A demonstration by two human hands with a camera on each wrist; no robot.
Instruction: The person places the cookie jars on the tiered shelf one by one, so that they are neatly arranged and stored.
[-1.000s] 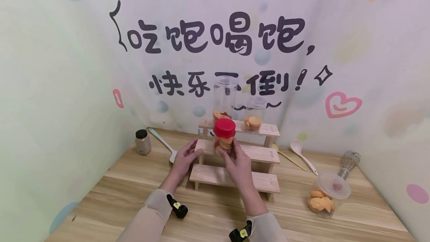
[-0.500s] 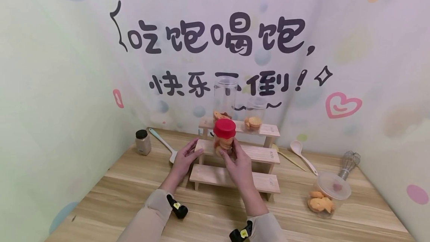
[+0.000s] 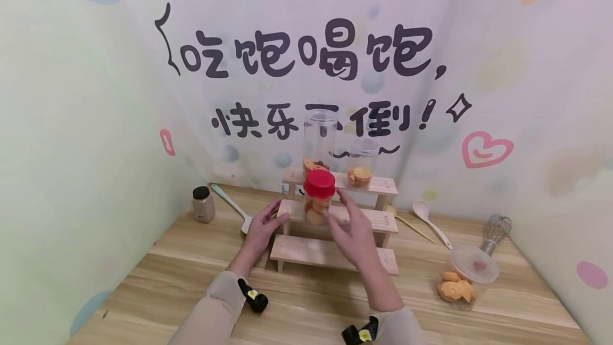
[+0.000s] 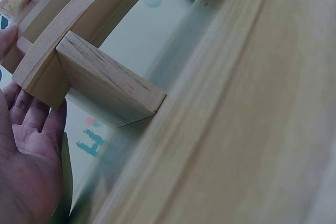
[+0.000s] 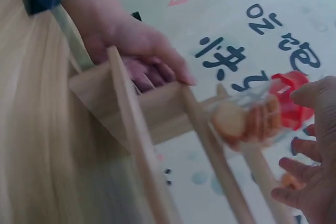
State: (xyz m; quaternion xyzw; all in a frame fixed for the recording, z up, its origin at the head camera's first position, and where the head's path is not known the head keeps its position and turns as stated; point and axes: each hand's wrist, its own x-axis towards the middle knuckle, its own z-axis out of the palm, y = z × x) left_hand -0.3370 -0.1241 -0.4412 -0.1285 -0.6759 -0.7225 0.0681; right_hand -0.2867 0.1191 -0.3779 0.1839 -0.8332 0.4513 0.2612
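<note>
A clear jar (image 3: 318, 212) with a red lid (image 3: 320, 183) and cookies inside stands upright on the middle step of a three-tier wooden stand (image 3: 306, 252). My right hand (image 3: 355, 236) is just right of the jar, fingers spread; in the right wrist view its thumb (image 5: 310, 95) overlaps the red lid. My left hand (image 3: 261, 228) grips the left end of the middle step. In the left wrist view, its thumb (image 4: 8, 38) lies over the board and its fingers (image 4: 34, 114) reach under and behind it.
On the top step are a tall clear jar (image 3: 320, 137) and a shorter one (image 3: 362, 158), both with cookies. A black-capped jar (image 3: 203, 205) and a spatula (image 3: 232, 201) lie left. A ladle (image 3: 431, 222), a whisk (image 3: 495, 233) and a lidded cookie jar (image 3: 462, 281) are at right.
My right hand has let go of the red-lidded jar and moved slightly right, its fingers spreading. The jar stays on the middle step. My left hand has not moved.
</note>
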